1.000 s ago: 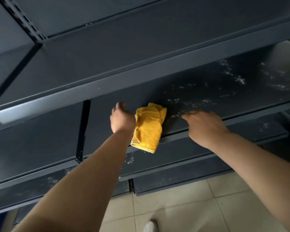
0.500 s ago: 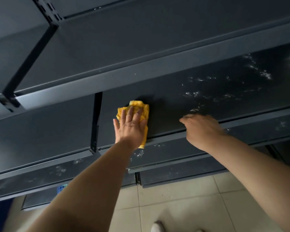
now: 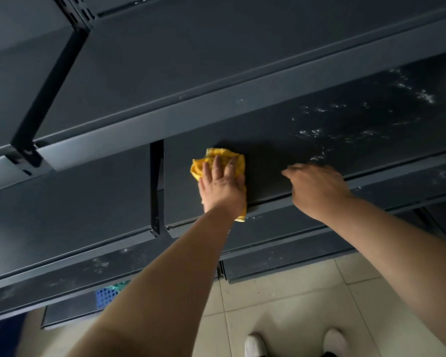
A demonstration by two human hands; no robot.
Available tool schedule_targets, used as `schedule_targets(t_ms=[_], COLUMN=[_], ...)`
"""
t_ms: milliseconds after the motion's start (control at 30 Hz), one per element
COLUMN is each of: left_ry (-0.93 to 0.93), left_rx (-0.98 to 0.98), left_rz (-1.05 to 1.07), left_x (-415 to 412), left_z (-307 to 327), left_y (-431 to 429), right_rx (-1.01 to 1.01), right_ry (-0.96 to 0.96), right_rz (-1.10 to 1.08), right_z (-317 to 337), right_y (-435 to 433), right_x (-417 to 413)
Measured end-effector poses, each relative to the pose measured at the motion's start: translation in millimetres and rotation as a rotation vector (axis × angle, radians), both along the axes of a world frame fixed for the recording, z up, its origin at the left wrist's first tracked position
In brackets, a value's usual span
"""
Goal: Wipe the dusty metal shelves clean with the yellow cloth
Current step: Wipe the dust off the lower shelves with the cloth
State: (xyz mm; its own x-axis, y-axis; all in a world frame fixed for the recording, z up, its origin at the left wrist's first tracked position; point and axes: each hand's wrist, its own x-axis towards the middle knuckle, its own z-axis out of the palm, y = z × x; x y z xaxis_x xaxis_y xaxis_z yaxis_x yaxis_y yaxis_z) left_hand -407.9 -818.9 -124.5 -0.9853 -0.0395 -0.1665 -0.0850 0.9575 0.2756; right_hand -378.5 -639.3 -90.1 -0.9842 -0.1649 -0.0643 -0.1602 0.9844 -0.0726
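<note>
A crumpled yellow cloth (image 3: 238, 161) lies on the dark metal shelf (image 3: 281, 148) at mid height. My left hand (image 3: 222, 188) presses flat on the cloth with its fingers stretched out, covering most of it. White dust streaks (image 3: 317, 132) spread over the shelf to the right of the cloth. My right hand (image 3: 317, 190) rests on the shelf's front edge, its fingers bent down onto the metal and holding nothing.
Another dark shelf (image 3: 216, 81) overhangs just above. Lower dusty shelves (image 3: 101, 266) step out below. A black upright bracket (image 3: 156, 186) stands left of the cloth. A blue perforated crate (image 3: 106, 296) sits low down. My white shoes (image 3: 255, 345) stand on the tiled floor.
My left hand moved from beside the cloth to on top of it and pushed it further back on the shelf. The right hand stayed on the edge.
</note>
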Motion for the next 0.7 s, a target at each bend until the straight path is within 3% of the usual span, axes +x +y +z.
schedule_targets(t_ms=[433,500,633,667,700], left_ry=[-0.075,-0.062,-0.008,0.055,0.114], left_rx=[0.155,0.29,0.945,0.939,0.808], left_rz=[-0.055,-0.064,0.121,0.154,0.156], left_x=[-36.5,-39.9,-37.9,-36.1,-34.8], left_z=[9.5,13.7,24.5,26.5,28.9], left_y=[191.3,213.0,206.1,195.2,181.8], right_rx=[-0.036,-0.086,-0.223,-0.234,-0.224], right_ry=[0.012,0.017,0.098,0.086,0.055], right_rz=[-0.109,-0.112,-0.069,-0.047,-0.024], right_z=[7.8,7.3,4.5,2.6,0.3], right_y=[138.6,153.3,157.5,152.1,145.2], right_x=[-9.8,-13.4,-23.0,-25.7,-28.5])
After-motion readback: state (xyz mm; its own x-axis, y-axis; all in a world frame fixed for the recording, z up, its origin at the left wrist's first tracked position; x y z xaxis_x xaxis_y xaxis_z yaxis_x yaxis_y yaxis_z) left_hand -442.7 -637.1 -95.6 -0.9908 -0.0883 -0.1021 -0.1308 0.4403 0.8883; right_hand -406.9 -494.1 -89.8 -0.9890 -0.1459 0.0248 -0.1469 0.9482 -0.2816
